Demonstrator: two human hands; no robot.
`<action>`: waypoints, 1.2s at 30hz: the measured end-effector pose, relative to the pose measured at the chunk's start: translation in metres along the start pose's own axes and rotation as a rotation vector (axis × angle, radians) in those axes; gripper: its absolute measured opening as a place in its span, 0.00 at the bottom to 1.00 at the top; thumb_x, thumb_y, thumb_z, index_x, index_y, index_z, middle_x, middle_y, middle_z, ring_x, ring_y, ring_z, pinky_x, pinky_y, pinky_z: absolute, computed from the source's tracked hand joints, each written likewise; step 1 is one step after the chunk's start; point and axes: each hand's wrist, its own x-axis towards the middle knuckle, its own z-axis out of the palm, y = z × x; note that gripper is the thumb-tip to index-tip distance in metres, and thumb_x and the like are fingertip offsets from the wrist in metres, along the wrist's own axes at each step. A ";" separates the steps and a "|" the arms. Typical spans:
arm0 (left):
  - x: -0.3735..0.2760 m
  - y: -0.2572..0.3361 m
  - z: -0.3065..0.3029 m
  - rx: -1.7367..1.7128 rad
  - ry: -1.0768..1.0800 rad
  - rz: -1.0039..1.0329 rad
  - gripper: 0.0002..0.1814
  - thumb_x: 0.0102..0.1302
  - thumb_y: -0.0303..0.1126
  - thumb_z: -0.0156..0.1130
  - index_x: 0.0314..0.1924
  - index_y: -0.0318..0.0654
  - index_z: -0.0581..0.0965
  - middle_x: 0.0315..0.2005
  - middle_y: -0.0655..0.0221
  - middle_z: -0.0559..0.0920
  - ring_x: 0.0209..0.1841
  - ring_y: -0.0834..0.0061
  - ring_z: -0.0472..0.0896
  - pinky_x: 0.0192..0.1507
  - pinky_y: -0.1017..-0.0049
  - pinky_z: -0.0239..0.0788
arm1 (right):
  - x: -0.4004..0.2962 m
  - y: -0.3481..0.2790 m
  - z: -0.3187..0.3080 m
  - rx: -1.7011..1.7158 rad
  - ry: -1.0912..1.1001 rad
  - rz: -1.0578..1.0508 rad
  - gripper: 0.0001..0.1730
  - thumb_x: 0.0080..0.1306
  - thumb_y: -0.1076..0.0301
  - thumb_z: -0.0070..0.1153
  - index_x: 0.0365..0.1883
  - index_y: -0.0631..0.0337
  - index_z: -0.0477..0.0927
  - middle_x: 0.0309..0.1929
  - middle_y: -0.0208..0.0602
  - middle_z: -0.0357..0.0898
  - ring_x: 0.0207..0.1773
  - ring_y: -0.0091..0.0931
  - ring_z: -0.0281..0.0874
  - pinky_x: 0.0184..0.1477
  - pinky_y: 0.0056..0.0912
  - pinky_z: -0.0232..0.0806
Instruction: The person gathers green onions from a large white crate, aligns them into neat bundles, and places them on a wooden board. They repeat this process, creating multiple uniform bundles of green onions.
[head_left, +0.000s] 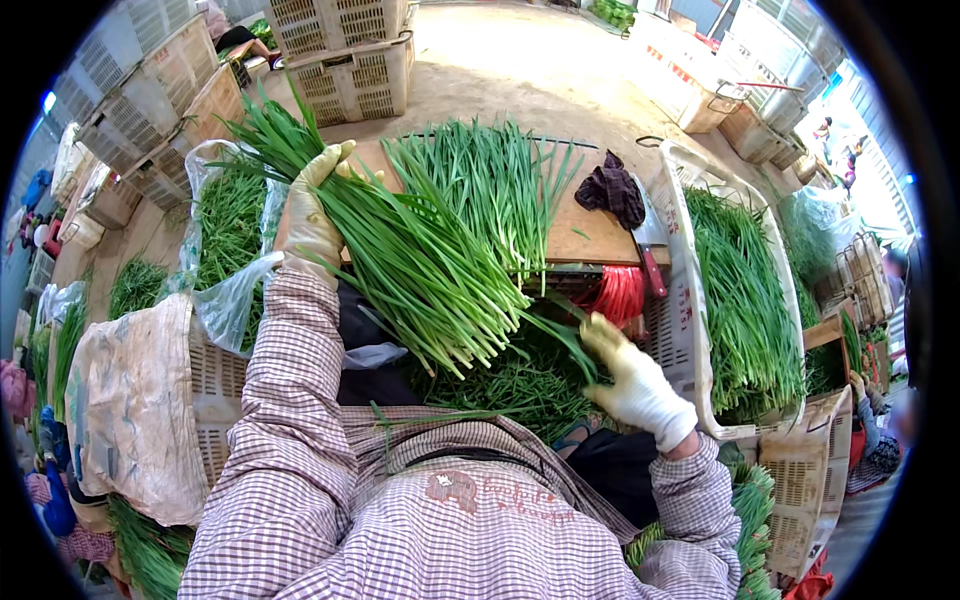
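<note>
In a work glove, my left hand (315, 202) grips a thick bunch of garlic chives (420, 270), its pale cut ends pointing down and to the right. My right hand (637, 382), gloved in white and yellow, is held low on the right with thumb and fingers apart. A few loose chive leaves (566, 341) hang just beside its fingertips; no grip on them shows. More chives (487, 187) lie spread on the wooden board (581, 244) ahead. Under the hands, loose green trimmings (517, 382) cover the space before my lap.
A knife (651, 255) and a crumpled dark cloth (611, 191) lie at the board's right end. Red ties (619, 292) hang below its edge. To the right stands a white crate (701, 375) of chives; at left, a plastic bag (244, 300) holds greens. Stacked crates (352, 82) rise behind.
</note>
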 end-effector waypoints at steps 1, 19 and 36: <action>-0.002 0.000 0.002 -0.001 0.008 -0.011 0.09 0.62 0.32 0.60 0.41 0.37 0.79 0.20 0.79 0.81 0.24 0.81 0.80 0.51 0.63 0.74 | 0.008 -0.010 -0.008 0.223 0.129 -0.039 0.41 0.53 0.69 0.63 0.66 0.55 0.64 0.70 0.41 0.56 0.60 0.36 0.69 0.58 0.40 0.64; 0.005 -0.008 -0.003 -0.031 0.165 -0.008 0.09 0.60 0.34 0.61 0.37 0.37 0.77 0.27 0.69 0.81 0.28 0.65 0.80 0.39 0.62 0.77 | 0.000 -0.014 -0.004 0.898 0.001 0.137 0.42 0.65 0.63 0.55 0.72 0.61 0.47 0.68 0.52 0.58 0.39 0.27 0.81 0.41 0.26 0.74; 0.021 -0.011 -0.005 -0.111 0.152 -0.105 0.07 0.62 0.32 0.61 0.34 0.36 0.77 0.26 0.67 0.81 0.27 0.69 0.79 0.37 0.64 0.76 | 0.065 -0.042 -0.019 0.735 0.357 0.126 0.20 0.67 0.66 0.54 0.56 0.65 0.74 0.33 0.36 0.81 0.24 0.17 0.73 0.28 0.19 0.68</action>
